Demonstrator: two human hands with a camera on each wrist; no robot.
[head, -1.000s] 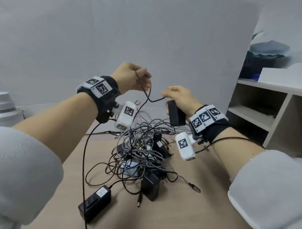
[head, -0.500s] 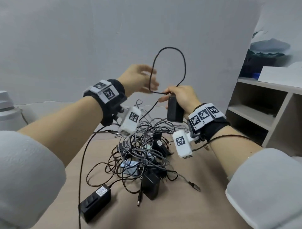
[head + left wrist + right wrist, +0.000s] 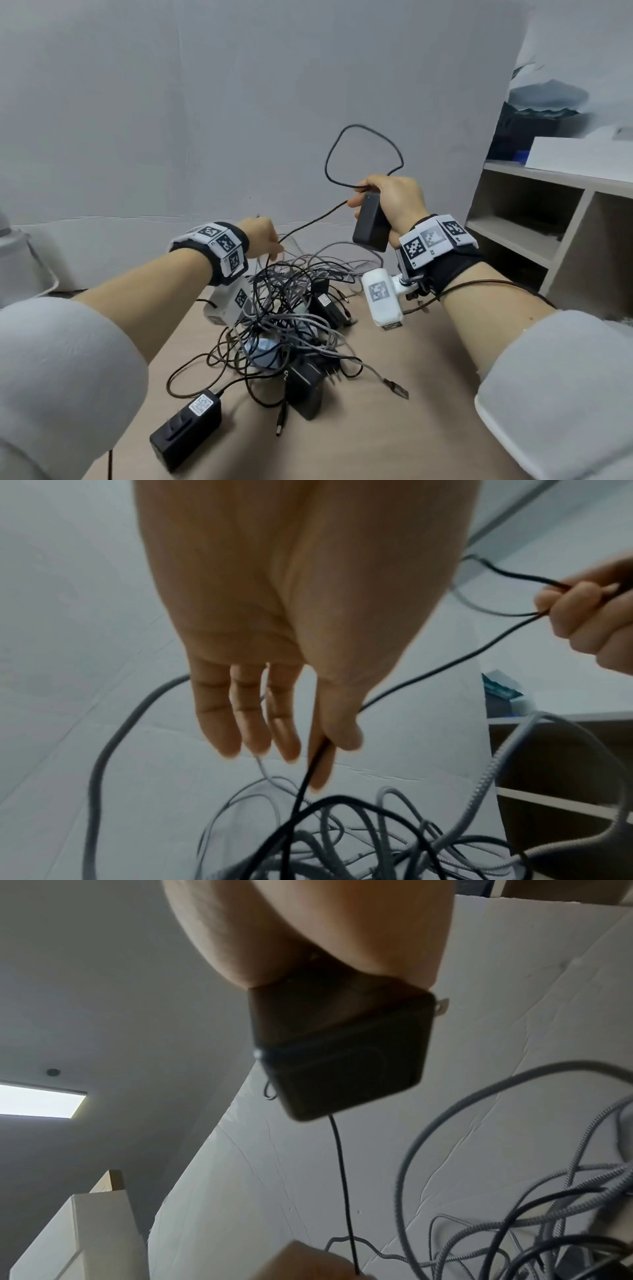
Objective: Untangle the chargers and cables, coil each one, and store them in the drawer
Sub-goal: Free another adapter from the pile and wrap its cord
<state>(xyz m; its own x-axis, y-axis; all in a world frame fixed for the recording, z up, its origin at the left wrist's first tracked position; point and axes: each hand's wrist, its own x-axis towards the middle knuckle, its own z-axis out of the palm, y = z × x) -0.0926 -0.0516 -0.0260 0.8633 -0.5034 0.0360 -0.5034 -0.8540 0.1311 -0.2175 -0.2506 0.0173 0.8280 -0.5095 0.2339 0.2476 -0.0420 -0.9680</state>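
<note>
Head view: black charger (image 3: 371, 222) was gripped in right hand (image 3: 397, 202) right of centre, one cord (image 3: 363, 156) loop pinned on top for coiling. Lower down, cord was pinched by left hand (image 3: 262, 236) thumb and forefinger, other fingers straight, feeding slack from tangle (image 3: 291, 308) on table (image 3: 428, 394).

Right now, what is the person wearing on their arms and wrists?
Both forearms are bare, with light grey sleeves pushed up toward the elbows. Each wrist has a black strap carrying white blocks printed with black square markers. A small white camera pod, also marked, hangs under each wrist; a thin dark lead runs from the right one. No gloves.
</note>
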